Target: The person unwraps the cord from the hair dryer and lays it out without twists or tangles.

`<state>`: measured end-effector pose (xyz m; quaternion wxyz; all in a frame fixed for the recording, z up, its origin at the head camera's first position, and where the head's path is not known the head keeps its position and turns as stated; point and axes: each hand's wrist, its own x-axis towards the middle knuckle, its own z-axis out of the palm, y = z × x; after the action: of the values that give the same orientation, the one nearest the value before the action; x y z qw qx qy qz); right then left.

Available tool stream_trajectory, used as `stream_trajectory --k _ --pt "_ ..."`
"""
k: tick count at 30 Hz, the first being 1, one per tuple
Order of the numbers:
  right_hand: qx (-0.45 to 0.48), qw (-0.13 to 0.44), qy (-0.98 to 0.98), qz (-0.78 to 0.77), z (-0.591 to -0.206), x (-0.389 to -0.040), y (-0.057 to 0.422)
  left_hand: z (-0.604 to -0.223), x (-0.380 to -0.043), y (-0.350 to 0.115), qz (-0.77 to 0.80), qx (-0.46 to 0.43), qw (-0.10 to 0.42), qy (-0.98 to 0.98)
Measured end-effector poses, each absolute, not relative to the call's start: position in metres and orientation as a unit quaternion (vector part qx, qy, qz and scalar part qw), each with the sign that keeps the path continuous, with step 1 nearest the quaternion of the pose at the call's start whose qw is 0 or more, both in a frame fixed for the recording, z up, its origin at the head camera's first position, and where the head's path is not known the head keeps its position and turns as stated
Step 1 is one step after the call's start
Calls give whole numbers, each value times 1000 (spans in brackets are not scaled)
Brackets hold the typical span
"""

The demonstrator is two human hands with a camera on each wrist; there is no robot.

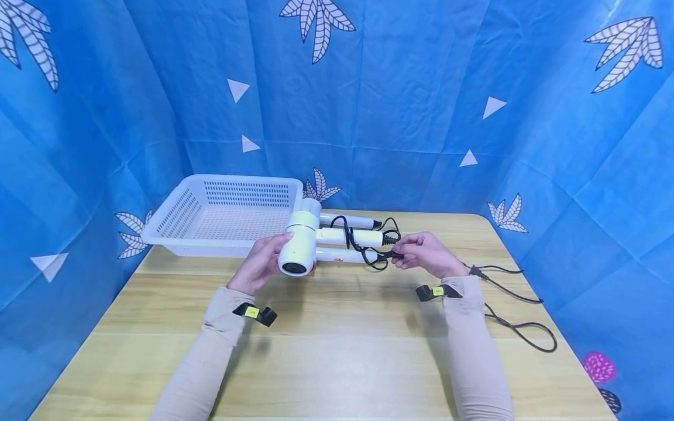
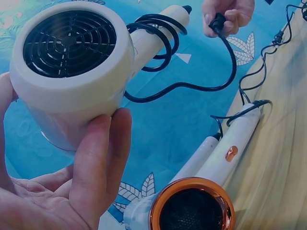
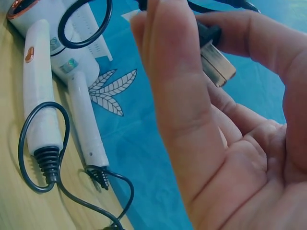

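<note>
My left hand [image 1: 260,263] grips the wide round head of a white hair dryer [image 1: 297,248]. In the left wrist view the hair dryer [image 2: 72,91] shows a black grille, and its black cord [image 2: 168,45] is coiled around the handle. My right hand [image 1: 427,254] pinches the plug [image 3: 218,64] at that cord's end, with its metal prongs showing in the right wrist view. Beneath and behind the held dryer lie two more white hair dryers, one with a copper-coloured ring [image 2: 225,196] and button; their handles point right.
A white slotted plastic basket [image 1: 231,240] stands at the back left, beside the dryers. Black cords [image 1: 521,333] trail over the right side of the wooden table [image 1: 342,351]. Blue patterned cloth [image 1: 411,88] hangs around the back and sides.
</note>
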<state>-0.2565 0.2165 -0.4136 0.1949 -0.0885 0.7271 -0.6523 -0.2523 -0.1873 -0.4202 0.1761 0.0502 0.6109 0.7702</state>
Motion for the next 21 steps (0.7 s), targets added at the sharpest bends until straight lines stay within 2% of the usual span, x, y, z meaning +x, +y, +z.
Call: stream_trajectory --k 21 --pt "-29 102 635 -765 -407 -256 222 -424 -251 -185 766 66 185 612"
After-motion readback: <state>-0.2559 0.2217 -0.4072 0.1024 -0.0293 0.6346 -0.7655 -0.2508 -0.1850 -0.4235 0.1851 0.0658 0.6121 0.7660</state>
